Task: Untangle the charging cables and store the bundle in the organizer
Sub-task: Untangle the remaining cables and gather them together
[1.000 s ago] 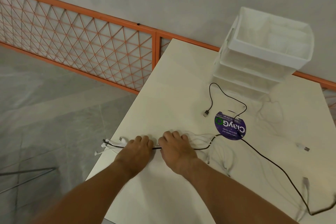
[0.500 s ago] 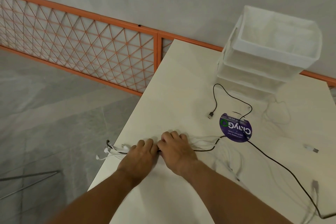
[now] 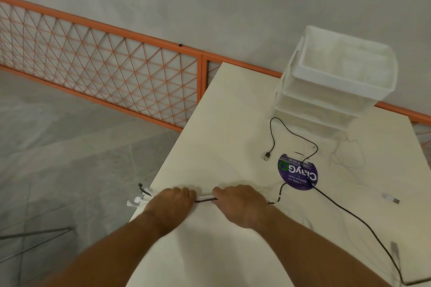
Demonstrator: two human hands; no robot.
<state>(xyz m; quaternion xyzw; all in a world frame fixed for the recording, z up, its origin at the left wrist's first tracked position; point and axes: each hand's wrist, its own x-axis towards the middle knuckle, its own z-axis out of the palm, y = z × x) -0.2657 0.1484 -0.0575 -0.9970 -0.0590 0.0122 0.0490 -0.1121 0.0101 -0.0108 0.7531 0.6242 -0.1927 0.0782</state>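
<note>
**Cable bundle (image 3: pixel 206 199) gripped at table (image 3: pixel 221 123) edge**

Plug ends (image 3: pixel 137 200) poke past the edge. The left hand (image 3: pixel 170 204) and right hand (image 3: pixel 241 205) each curl around the bundle, which is stretched between them. The white organizer (image 3: pixel 335 91) stands well apart, far right.

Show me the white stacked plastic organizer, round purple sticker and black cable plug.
White stacked plastic organizer (image 3: pixel 331 87): head view, rim.
Round purple sticker (image 3: pixel 294 171): head view, centre.
Black cable plug (image 3: pixel 267 155): head view, tip.

We get 1 view — a wide-angle head camera, close above the table (image 3: pixel 233 123), facing forward and down toward the organizer (image 3: pixel 326 96).
</note>
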